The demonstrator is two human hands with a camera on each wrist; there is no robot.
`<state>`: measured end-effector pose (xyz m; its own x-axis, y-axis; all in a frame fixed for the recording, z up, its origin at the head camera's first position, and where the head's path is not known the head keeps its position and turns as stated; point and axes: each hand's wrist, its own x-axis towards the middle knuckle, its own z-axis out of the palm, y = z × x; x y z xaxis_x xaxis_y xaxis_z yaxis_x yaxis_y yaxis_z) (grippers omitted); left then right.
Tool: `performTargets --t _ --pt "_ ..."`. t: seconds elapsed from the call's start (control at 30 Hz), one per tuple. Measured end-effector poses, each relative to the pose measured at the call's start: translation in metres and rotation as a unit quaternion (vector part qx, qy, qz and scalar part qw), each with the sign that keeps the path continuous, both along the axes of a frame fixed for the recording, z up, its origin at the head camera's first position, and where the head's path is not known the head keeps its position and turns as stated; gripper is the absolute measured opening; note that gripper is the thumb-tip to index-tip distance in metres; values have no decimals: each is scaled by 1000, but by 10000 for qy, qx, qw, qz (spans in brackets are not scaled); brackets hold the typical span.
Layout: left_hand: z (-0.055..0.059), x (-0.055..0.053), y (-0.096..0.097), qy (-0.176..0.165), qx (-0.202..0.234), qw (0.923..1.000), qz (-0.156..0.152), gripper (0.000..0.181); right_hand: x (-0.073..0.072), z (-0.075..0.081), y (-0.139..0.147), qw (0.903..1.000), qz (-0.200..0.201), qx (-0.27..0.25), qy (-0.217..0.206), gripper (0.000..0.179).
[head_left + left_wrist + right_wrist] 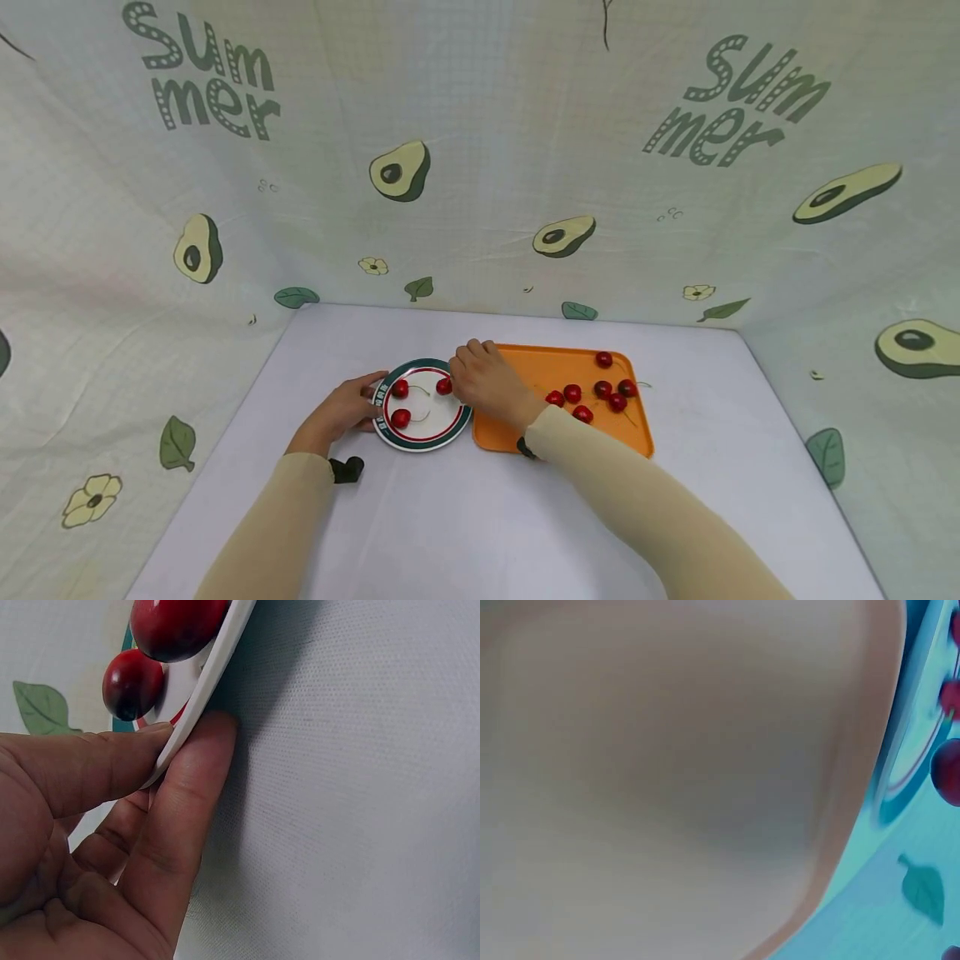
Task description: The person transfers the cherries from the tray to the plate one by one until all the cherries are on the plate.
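A white plate [431,431] with a green rim and a red ring lies left of centre. My left hand [347,410] pinches its left rim, with the thumb above and a finger [191,795] beneath. Two red cherries with stems, one being this cherry [401,418], sit on the plate's left half. My right hand [489,381] is over the plate's right edge with fingers curled. A third cherry [444,386] is at its fingertips, over the plate; in the right wrist view this cherry [946,772] appears in front of the rim. The fingers' grip is hidden.
An orange tray [540,357] lies right of the plate, partly beneath my right forearm. Several cherries [602,389] are spread over its right half. A patterned cloth [480,275] hangs behind the white table [450,533]. A large blurred shape fills most of the right wrist view.
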<state>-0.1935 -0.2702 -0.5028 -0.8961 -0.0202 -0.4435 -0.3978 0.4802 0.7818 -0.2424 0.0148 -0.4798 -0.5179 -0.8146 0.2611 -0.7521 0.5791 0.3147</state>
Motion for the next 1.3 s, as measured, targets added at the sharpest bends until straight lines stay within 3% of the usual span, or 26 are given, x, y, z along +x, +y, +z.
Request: performTargets --t 0.27,0.57,1.1,1.3 --pt "-1 0 -1 -47 -112 9999 53 76 8 -12 -34 9999 77 72 28 20" --pt "-1 0 -1 32 -95 9999 11 76 12 -24 -43 9994 -188 131 -260 22" --pt "0 -1 0 -96 133 9998 111 76 16 -25 -53 9984 284 170 -459 22" --pt "-1 -3 -1 -124 134 9997 165 77 16 -23 -54 9983 275 211 -471 23"
